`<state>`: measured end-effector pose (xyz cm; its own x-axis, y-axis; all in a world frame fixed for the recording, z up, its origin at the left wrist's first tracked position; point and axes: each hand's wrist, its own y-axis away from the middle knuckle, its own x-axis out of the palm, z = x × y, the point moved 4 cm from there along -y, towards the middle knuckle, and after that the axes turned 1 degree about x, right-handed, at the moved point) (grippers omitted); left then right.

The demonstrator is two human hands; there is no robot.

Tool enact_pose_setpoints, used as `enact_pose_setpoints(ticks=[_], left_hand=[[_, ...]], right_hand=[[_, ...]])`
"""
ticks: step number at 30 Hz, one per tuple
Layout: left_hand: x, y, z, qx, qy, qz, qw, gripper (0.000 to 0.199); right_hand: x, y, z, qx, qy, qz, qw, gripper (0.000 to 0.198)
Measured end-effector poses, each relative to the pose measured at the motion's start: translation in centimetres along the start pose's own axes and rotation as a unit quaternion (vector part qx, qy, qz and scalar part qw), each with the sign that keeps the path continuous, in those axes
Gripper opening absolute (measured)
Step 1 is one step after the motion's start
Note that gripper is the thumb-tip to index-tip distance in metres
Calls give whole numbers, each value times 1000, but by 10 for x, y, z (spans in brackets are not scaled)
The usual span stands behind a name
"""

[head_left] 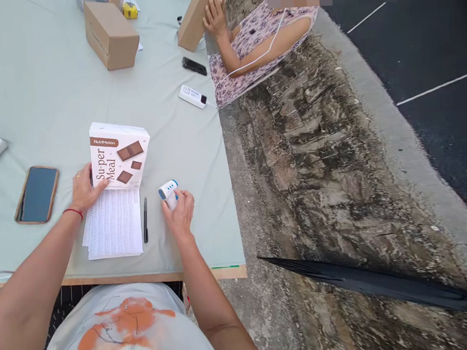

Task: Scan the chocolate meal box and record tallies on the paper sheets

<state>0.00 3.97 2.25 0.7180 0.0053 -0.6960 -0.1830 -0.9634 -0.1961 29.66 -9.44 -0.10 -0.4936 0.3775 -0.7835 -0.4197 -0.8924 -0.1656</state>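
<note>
My left hand (86,189) grips the lower left side of a white snack box (120,157) printed "NutriMotion Su-per Meal", its thumb on the front face. The box stands at the top end of stacked paper sheets (113,223) covered in rows of small print or writing. My right hand (179,213) is closed around the handle of a white-and-blue thermometer gun (168,190), held near the table at the right of the box. Between the sheets and my right hand lies a black pen (145,220).
A phone in a brown case (38,194) lies at the left. Farther off are a cardboard box (112,35), a yellow tape measure (130,11), a black phone (194,66) and a white cabled device (192,95). Across the corner, another person's hand (215,16) holds a carton (194,20).
</note>
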Motion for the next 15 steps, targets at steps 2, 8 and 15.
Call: enact_pose_setpoints(ticks=[2,8,15], left_hand=[[1,0,-1,10,3,-6,1000,92],[4,2,-2,14,3,-9,1000,92],[6,4,-6,10,0,13,1000,86]], right_hand=[[11,12,12,-32,-16,57,998,33],[31,24,27,3,-12,208,978,44],[8,19,21,10,-367,173,914,48]])
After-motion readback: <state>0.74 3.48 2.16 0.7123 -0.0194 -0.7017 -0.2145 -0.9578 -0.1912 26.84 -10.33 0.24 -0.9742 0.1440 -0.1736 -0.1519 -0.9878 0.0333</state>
